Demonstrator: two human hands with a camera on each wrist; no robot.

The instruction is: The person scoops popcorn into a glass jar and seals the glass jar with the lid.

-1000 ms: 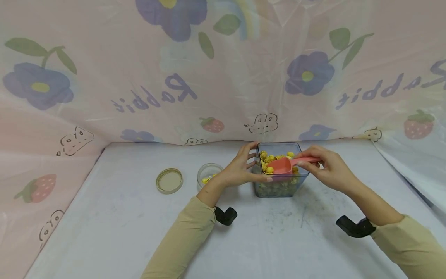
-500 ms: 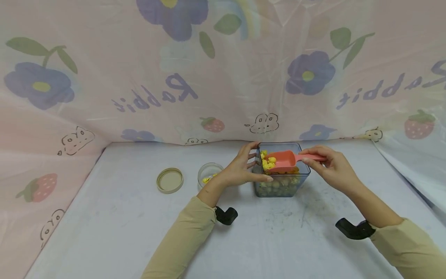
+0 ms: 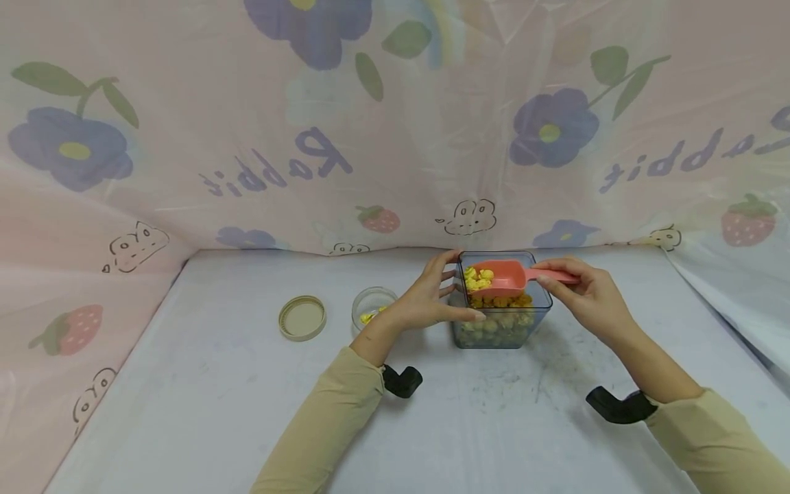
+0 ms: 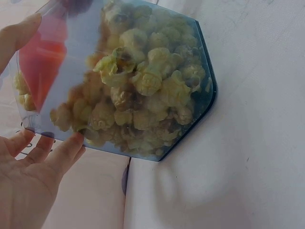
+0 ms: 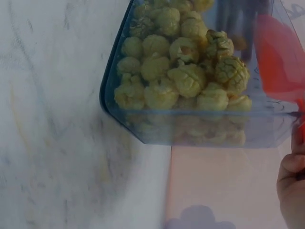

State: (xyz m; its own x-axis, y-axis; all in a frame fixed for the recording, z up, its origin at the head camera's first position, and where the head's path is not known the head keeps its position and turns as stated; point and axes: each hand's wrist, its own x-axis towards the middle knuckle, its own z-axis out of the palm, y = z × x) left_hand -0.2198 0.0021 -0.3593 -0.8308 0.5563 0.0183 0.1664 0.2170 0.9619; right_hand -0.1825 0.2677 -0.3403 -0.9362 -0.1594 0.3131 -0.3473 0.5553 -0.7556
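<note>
A clear bluish plastic container [image 3: 533, 322], filled partway with yellow popcorn [image 4: 147, 81], stands on the white table. My left hand [image 3: 426, 300] grips its left side, thumb across the front and fingers spread along the far left edge. Over the container's mouth, my right hand [image 3: 592, 295] pinches the handle of a pink scoop [image 3: 511, 276] between thumb and fingers. Several popcorn pieces lie in the scoop's left end, above the rest of the popcorn. Through the container's wall, the right wrist view shows the scoop [image 5: 279, 62] raised off the heap.
Left of the container, a small round clear jar [image 3: 370, 296] with a few yellow pieces in it is partly hidden by my left wrist. Farther left lies a round beige lid [image 3: 302, 320]. A printed curtain [image 3: 395, 137] hangs behind the table.
My right hand has drawn the scoop rightward out of the popcorn and lifted it level near the rim, with pieces in it. My left hand keeps its hold on the container.
</note>
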